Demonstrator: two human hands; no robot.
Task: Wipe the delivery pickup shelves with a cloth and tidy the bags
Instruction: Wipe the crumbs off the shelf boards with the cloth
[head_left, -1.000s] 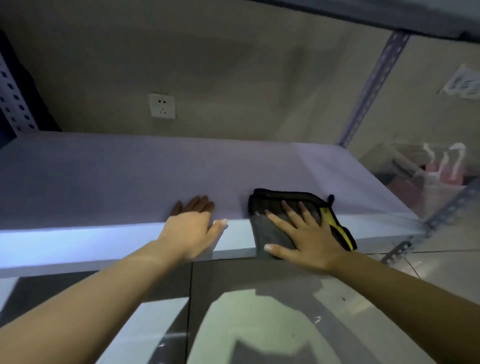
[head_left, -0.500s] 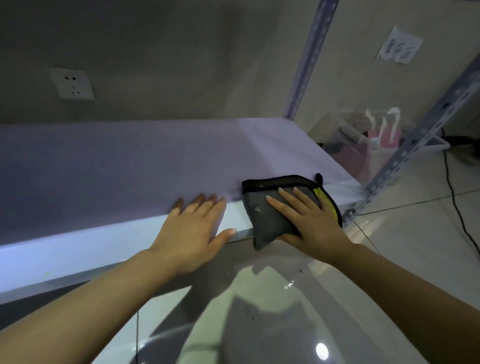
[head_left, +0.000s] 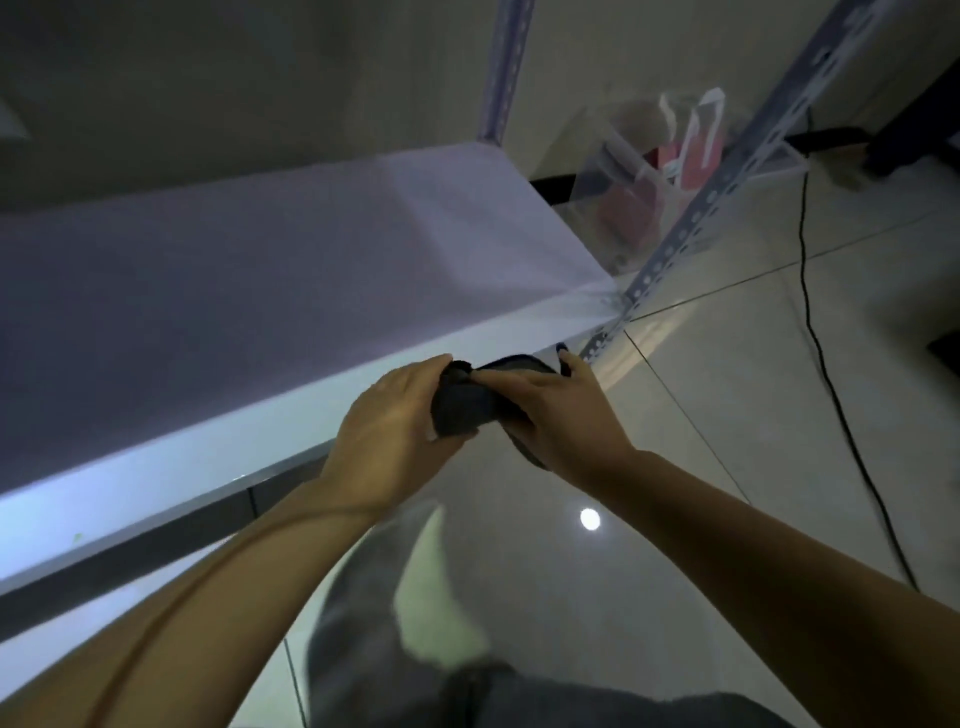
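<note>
Gleaming tiled floor (head_left: 691, 467) under white shelf (head_left: 291, 270)

Cloth (head_left: 460, 410) dark grey; shelf (head_left: 270, 291) pale lilac-white; floor tiles (head_left: 727, 364) glossy light grey.

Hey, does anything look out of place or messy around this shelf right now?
Nothing stands out. The shelf is bare, with no visible spill. Both hands, left hand and right hand, hold the dark cloth bunched just off its front edge. A clear bag sits upright on the floor beyond the post.
</note>
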